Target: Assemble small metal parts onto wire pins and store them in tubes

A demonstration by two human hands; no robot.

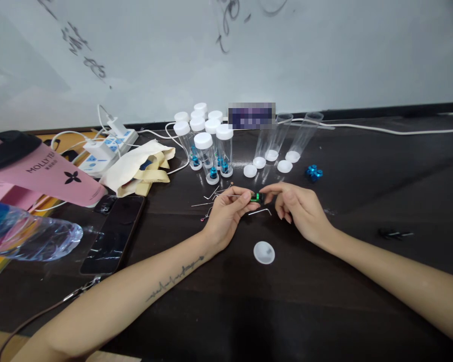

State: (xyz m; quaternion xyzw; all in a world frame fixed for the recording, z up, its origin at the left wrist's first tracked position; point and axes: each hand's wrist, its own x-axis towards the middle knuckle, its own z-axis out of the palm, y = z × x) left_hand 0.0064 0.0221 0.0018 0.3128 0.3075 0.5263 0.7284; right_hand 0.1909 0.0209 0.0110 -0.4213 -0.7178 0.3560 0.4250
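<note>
Dark table (362, 311) by a pale wall (324, 50): left hand (226, 213) and right hand (298, 208) pinch one green part (255, 197), open room to their right

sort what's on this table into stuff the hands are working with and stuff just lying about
In use: left hand, right hand, small green part pinched between both, metal pins, capped tubes, open tubes, blue nuts, loose lid.
Lying about: phone, water bottle, pink cup, power strip, cloth bag.
</note>
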